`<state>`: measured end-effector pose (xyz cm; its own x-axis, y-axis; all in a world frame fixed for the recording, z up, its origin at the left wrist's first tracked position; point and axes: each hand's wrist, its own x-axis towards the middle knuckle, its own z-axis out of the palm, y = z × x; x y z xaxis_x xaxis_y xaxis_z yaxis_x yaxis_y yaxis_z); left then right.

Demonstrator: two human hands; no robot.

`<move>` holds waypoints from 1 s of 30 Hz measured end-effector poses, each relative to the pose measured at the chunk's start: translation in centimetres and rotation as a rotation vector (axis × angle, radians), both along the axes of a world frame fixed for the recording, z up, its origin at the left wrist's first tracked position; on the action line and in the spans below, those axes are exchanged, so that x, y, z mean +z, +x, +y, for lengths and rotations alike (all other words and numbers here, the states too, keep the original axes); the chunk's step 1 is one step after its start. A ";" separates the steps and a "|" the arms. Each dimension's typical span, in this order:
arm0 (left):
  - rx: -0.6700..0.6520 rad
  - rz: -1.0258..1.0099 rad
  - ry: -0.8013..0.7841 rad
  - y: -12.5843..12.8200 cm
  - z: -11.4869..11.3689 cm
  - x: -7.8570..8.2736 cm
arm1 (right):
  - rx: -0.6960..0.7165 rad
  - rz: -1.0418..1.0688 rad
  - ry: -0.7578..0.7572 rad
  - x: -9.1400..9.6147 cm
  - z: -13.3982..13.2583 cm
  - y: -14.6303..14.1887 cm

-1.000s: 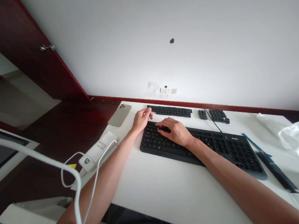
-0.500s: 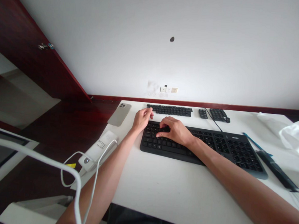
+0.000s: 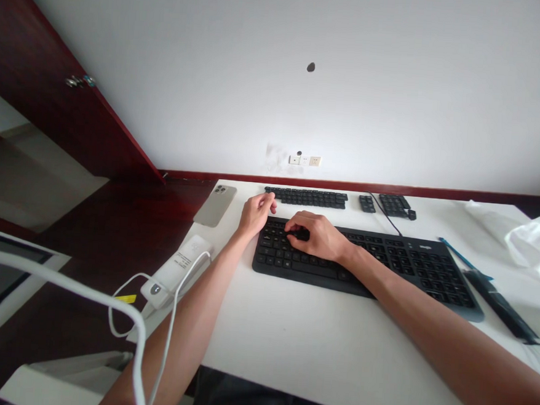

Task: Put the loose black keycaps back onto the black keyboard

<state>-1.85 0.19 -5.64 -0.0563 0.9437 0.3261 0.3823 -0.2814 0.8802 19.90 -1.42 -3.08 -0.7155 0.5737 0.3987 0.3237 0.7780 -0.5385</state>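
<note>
A black keyboard (image 3: pixel 320 271) lies slightly slanted on the white table. My right hand (image 3: pixel 316 235) is over its left part, thumb and fingertips curled close together at the keys. Whatever lies between those fingertips is too small to make out. My left hand (image 3: pixel 256 214) is at the keyboard's upper left corner, its fingers curled in; anything inside them is hidden. Behind the keyboard, loose black keycaps (image 3: pixel 314 198) lie in rows, close to my left fingers. A small group of keycaps (image 3: pixel 366 204) and a larger block of keycaps (image 3: pixel 394 205) lie farther right.
Left of my arm are a phone (image 3: pixel 215 205) and a white power strip (image 3: pixel 177 267) with a white cable (image 3: pixel 142 348) looping in front. On the right are a blue stick (image 3: pixel 464 259), a dark tool-like item (image 3: pixel 503 308) and white plastic wrapping (image 3: pixel 535 246). The wall stands behind.
My right thumb and fingertips have drawn closer together over the keys. My left hand has stayed almost still. The view has shifted very slightly.
</note>
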 end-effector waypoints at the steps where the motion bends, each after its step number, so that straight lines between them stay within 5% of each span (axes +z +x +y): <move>1: -0.001 -0.001 0.001 0.0 0.0 0.0 | -0.009 -0.010 -0.013 0.1 0.0 0.1; 9: 0.002 0.014 -0.008 -0.2 0.2 -0.2 | 0.044 -0.164 -0.096 2.2 0.5 0.9; 17: 0.005 0.031 -0.013 -0.2 0.3 -0.3 | -0.020 -0.050 -0.465 2.1 2.0 1.9; 23: -0.002 0.035 -0.024 -0.2 0.3 -0.2 | 0.056 0.096 -0.716 1.0 2.7 2.1; 30: 0.005 0.043 -0.022 -0.2 0.2 -0.1 | 0.068 0.044 -0.644 1.5 1.8 1.5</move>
<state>-2.02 0.38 -5.73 -0.0478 0.9502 0.3078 0.4213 -0.2603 0.8688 21.38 0.41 -1.61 -0.7492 0.6620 0.0199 0.2521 0.3128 -0.9158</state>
